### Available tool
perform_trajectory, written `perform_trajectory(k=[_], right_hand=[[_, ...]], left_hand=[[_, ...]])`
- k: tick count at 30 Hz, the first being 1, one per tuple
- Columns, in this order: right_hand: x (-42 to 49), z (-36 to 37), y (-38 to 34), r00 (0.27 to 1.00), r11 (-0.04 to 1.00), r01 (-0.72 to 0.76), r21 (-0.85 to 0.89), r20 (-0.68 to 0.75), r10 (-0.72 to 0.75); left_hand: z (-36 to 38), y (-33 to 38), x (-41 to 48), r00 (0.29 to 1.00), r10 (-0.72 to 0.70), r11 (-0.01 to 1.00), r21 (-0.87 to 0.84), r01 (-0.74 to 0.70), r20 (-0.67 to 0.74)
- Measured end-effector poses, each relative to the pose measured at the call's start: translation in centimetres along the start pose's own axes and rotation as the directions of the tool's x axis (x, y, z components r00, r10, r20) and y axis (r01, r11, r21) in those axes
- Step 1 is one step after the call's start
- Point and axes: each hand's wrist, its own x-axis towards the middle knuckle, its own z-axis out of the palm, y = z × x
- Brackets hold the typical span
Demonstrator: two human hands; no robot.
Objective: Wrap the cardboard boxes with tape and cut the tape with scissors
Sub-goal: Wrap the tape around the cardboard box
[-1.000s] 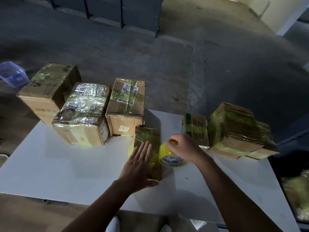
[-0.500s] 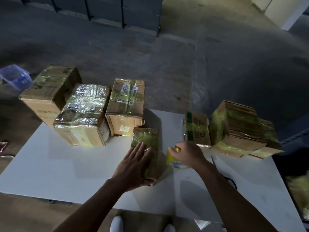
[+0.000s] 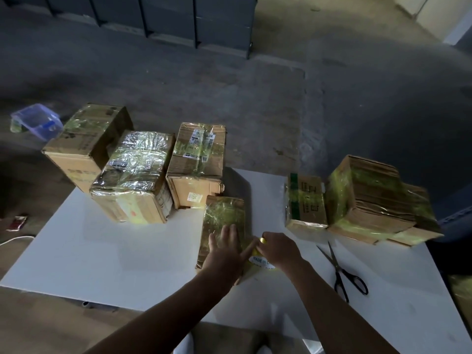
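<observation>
- My left hand (image 3: pixel 224 254) lies flat on the small box (image 3: pixel 224 213), fingers straight and slightly spread, pressing on its tape-covered top.
- My right hand (image 3: pixel 279 249) is just right of the small box, fingers curled down over the yellow tape roll (image 3: pixel 263 263). The roll's printed side faces me.
- The tape roll touches the small box's right edge, close to my left thumb.
- The small box lies lengthwise on the white table (image 3: pixel 102 251), near its middle, already glossy with tape.
- The scissors (image 3: pixel 342 267) lie on the table to the right of the small box, well apart from it. The blades are slightly parted and point away from me, and neither hand touches them.
- Behind and left of the small box stand 3 taped boxes (image 3: pixel 138 175) in a row, the nearest touching its far end.
- Right of the small box sit 2 more taped boxes (image 3: pixel 305 200), side by side at the table's far edge.
- Far left of the small box, a blue plastic tub (image 3: pixel 35 121) sits on the floor.
</observation>
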Motion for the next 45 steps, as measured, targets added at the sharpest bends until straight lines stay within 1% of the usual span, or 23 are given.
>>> perform_trajectory(k=[3, 5, 7, 8, 10, 13, 15, 16, 18, 20, 22, 24, 27, 32, 35, 37, 38, 39, 40, 42, 43, 45], right_hand=[[0.0, 0.2, 0.1, 0.999, 0.999, -0.025, 0.023, 0.024, 0.024], [-0.1, 0.2, 0.2, 0.998, 0.998, -0.044, 0.041, 0.04, 0.042], [-0.2, 0.0, 0.1, 0.997, 0.996, -0.055, 0.066, 0.05, 0.052], [-0.3, -0.1, 0.1, 0.998, 0.995, -0.056, 0.087, 0.04, 0.053], [-0.7, -0.7, 0.1, 0.999, 0.989, -0.029, 0.144, -0.034, 0.034], [-1.3, -2.8, 0.2, 0.985, 0.967, 0.111, 0.229, -0.158, -0.075], [-1.6, -4.9, -0.2, 0.974, 0.933, 0.173, 0.315, -0.195, -0.115], [-1.6, -5.9, -0.6, 0.969, 0.915, 0.202, 0.35, -0.204, -0.136], [-1.6, -7.1, -1.5, 0.963, 0.903, 0.253, 0.348, -0.185, -0.198], [-1.8, -7.2, -2.3, 0.966, 0.908, 0.257, 0.33, -0.124, -0.228], [-1.9, -7.0, -2.9, 0.975, 0.922, 0.219, 0.32, -0.099, -0.198], [-1.8, -6.7, -3.5, 0.978, 0.95, 0.197, 0.242, -0.111, -0.174], [-1.6, -6.6, -4.3, 0.973, 0.973, 0.2, 0.116, -0.138, -0.183], [-1.8, -6.8, -5.0, 0.972, 0.984, 0.179, 0.006, -0.156, -0.176], [-1.5, -6.7, -6.0, 0.977, 0.986, 0.158, -0.053, -0.136, -0.164], [-1.6, -6.0, -6.6, 0.969, 0.977, 0.201, -0.067, -0.132, -0.208], [-1.6, -5.7, -6.8, 0.961, 0.969, 0.243, -0.044, -0.123, -0.246], [-1.6, -5.5, -6.9, 0.955, 0.959, 0.281, 0.03, -0.102, -0.277], [-1.6, -5.4, -6.8, 0.956, 0.946, 0.292, 0.142, -0.071, -0.285], [-1.5, -4.9, -6.4, 0.97, 0.909, 0.223, 0.351, 0.007, -0.241], [-1.5, -4.4, -6.2, 0.981, 0.898, 0.165, 0.408, 0.029, -0.193], [-1.5, -3.7, -6.5, 0.992, 0.897, 0.078, 0.436, 0.056, -0.113]], left_hand=[[-0.2, 0.4, 0.3, 0.999, -0.028, 0.999, 0.017, 0.028, 0.026], [-0.3, 0.3, 0.4, 1.0, -0.003, 1.0, 0.02, 0.002, 0.026], [-0.1, -0.1, 0.3, 0.999, 0.046, 0.999, 0.017, -0.046, -0.003], [0.1, -0.3, 0.2, 0.997, 0.063, 0.998, 0.014, -0.063, -0.032], [0.7, -1.0, -0.2, 0.99, 0.082, 0.996, -0.032, -0.086, -0.112], [0.9, -2.4, -1.2, 0.965, 0.105, 0.98, -0.141, -0.142, -0.24], [1.4, -3.4, -2.0, 0.931, 0.113, 0.971, -0.162, -0.178, -0.346], [1.8, -3.8, -2.3, 0.913, 0.094, 0.961, -0.203, -0.188, -0.398], [2.4, -3.9, -2.9, 0.885, 0.072, 0.937, -0.272, -0.218, -0.46], [3.0, -3.8, -3.2, 0.883, 0.09, 0.94, -0.254, -0.228, -0.462], [3.5, -4.1, -3.3, 0.881, 0.103, 0.942, -0.239, -0.236, -0.462], [4.0, -4.6, -3.4, 0.882, 0.094, 0.946, -0.234, -0.223, -0.462], [4.7, -4.9, -3.4, 0.888, 0.069, 0.95, -0.241, -0.197, -0.454], [5.2, -5.5, -3.4, 0.878, 0.078, 0.967, -0.177, -0.181, -0.472], [5.3, -6.0, -3.6, 0.893, 0.056, 0.985, -0.122, -0.122, -0.446], [5.7, -6.3, -3.9, 0.904, 0.027, 0.99, -0.116, -0.085, -0.427], [5.9, -6.4, -4.2, 0.907, 0.007, 0.989, -0.129, -0.068, -0.422], [6.1, -6.5, -4.3, 0.908, -0.016, 0.987, -0.15, -0.052, -0.419], [6.3, -6.7, -4.4, 0.908, -0.04, 0.984, -0.177, -0.038, -0.416], [6.4, -6.8, -4.6, 0.927, -0.071, 0.975, -0.221, -0.013, -0.367], [6.4, -6.8, -4.7, 0.942, -0.073, 0.976, -0.216, 0.001, -0.327], [6.3, -6.8, -4.8, 0.96, -0.08, 0.982, -0.186, 0.03, -0.267]])
